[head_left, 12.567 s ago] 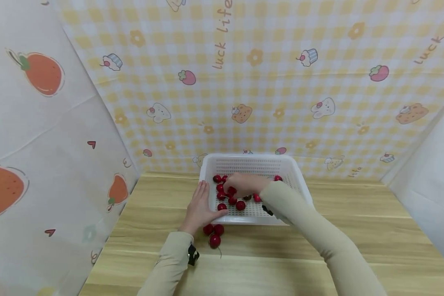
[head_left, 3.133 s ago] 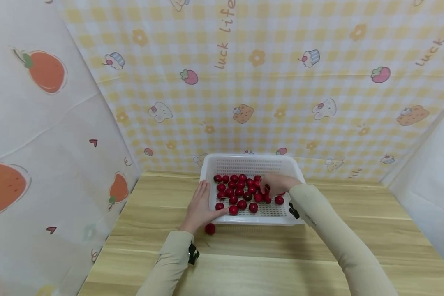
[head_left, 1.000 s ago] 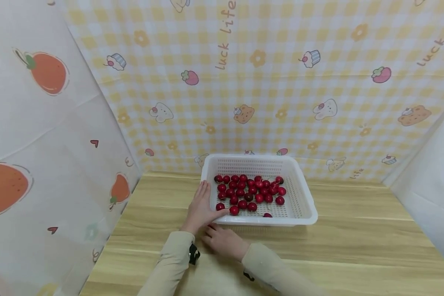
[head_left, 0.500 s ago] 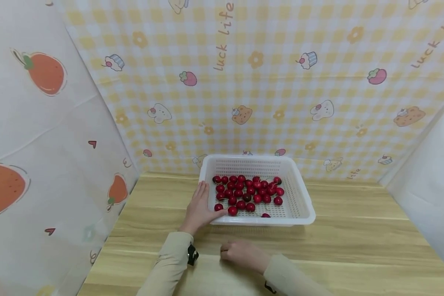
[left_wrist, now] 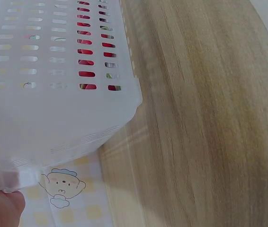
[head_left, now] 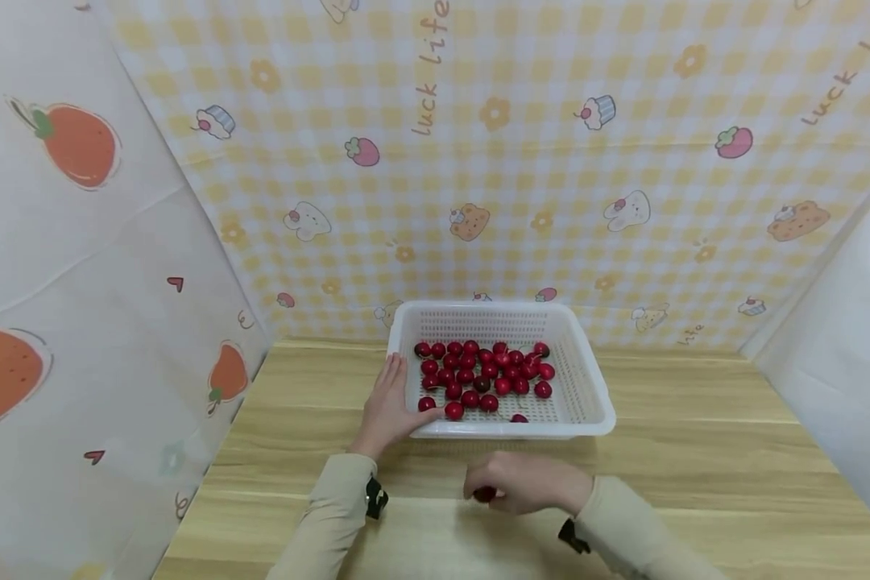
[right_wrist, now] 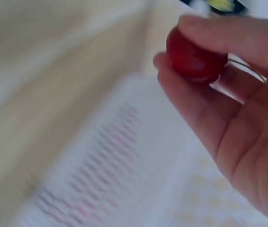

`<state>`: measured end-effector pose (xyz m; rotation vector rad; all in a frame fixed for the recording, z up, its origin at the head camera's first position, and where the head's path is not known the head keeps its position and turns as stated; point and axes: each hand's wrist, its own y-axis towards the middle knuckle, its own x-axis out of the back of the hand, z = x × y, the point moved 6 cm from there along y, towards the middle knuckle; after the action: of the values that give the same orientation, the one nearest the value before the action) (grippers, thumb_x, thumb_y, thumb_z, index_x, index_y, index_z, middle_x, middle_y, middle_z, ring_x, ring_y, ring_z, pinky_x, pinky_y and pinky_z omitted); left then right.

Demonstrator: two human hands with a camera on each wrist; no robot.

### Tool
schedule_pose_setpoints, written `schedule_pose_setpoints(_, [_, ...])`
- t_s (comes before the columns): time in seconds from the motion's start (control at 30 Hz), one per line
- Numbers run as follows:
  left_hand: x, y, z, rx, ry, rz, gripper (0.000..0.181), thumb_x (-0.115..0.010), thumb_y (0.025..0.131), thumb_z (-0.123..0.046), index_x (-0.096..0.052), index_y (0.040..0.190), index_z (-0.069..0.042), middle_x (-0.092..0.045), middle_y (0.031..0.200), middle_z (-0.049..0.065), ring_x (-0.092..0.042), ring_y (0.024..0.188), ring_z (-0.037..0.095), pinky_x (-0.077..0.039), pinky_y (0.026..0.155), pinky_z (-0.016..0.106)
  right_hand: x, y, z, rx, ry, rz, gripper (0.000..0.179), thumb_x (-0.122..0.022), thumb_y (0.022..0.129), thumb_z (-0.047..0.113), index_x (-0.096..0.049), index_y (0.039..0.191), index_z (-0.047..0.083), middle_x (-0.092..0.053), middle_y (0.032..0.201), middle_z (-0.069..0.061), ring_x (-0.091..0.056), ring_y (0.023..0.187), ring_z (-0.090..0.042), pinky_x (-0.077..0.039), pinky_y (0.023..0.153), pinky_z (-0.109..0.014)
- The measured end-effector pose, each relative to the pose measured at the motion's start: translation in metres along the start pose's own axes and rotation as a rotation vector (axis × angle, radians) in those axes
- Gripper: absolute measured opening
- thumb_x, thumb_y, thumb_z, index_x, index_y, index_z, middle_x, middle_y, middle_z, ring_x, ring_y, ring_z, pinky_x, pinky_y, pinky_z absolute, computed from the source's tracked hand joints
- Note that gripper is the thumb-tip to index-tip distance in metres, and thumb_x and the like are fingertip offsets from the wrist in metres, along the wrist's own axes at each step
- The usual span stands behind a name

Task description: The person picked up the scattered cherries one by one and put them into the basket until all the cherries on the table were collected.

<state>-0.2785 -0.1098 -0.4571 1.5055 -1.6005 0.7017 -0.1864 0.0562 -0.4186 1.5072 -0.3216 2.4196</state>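
Note:
A white perforated plastic basket [head_left: 596, 391] stands on the table and holds many red cherries [head_left: 470, 399], some with stems. My left hand [head_left: 391, 411] rests at its front left corner, fingers straight along the left rim and thumb reaching over the front rim. In the left wrist view the basket's slotted wall [left_wrist: 67, 106] fills the upper left, and part of the hand [left_wrist: 0, 207] shows at its rim. My right hand [head_left: 529, 482] pinches one dark red cherry [right_wrist: 195, 57] between thumb and fingers, in front of the basket. A thin stem trails from that cherry toward the palm.
The wooden table [head_left: 696, 451] extends to both sides of the basket and in front of it. A yellow checked cloth [head_left: 507, 201] hangs close behind the basket. White printed cloth [head_left: 138, 282] stands along the left side, with more pale cloth on the right.
Several cherries lay on the table earlier; the basket now holds more. In the last second my right hand moved from beside the left wrist to the right, carrying a cherry. The left hand stayed put.

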Motion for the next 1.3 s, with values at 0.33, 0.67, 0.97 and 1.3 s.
schedule_pose_setpoints(0.33, [0.001,-0.001,-0.002,-0.001,0.000,0.006,0.110,-0.070,0.066,-0.057,-0.019,0.141,0.005,-0.012,0.150,0.018,-0.007,0.139,0.028,-0.015,0.111,0.041,0.086,-0.014,-0.066,-0.175,-0.072,-0.084,0.027,-0.068,0.072,-0.005,-0.067,0.096,0.008,-0.066,0.094,-0.003,-0.060,0.087,-0.014,-0.051,0.074,-0.025])
schedule_pose_setpoints(0.67, [0.002,0.000,-0.002,-0.003,-0.009,0.002,0.109,-0.071,0.067,-0.055,-0.019,0.141,0.005,-0.012,0.150,0.018,-0.007,0.139,0.028,-0.014,0.111,0.040,0.090,-0.008,-0.157,-0.498,-0.035,0.090,0.016,-0.068,0.069,-0.007,-0.067,0.080,0.005,-0.061,0.074,-0.001,-0.050,0.065,-0.010,-0.047,0.056,-0.020])
schedule_pose_setpoints(0.97, [0.003,0.000,-0.004,-0.010,0.009,0.011,0.110,-0.068,0.067,-0.059,-0.019,0.141,0.005,-0.012,0.150,0.018,-0.007,0.139,0.028,-0.015,0.112,0.039,0.081,-0.010,-0.175,-0.599,0.018,0.181,0.028,-0.063,0.064,-0.012,-0.067,0.087,0.005,-0.060,0.084,-0.002,-0.050,0.068,-0.014,-0.047,0.054,-0.021])
schedule_pose_setpoints(1.3, [0.002,0.000,-0.001,-0.004,0.016,0.007,0.111,-0.067,0.066,-0.062,-0.019,0.141,0.005,-0.012,0.150,0.018,-0.007,0.139,0.027,-0.015,0.111,0.039,0.069,-0.012,-0.182,-0.677,-0.022,0.184,0.035,-0.067,0.065,-0.008,-0.069,0.096,0.007,-0.062,0.098,-0.003,-0.052,0.084,-0.016,-0.050,0.068,-0.027])
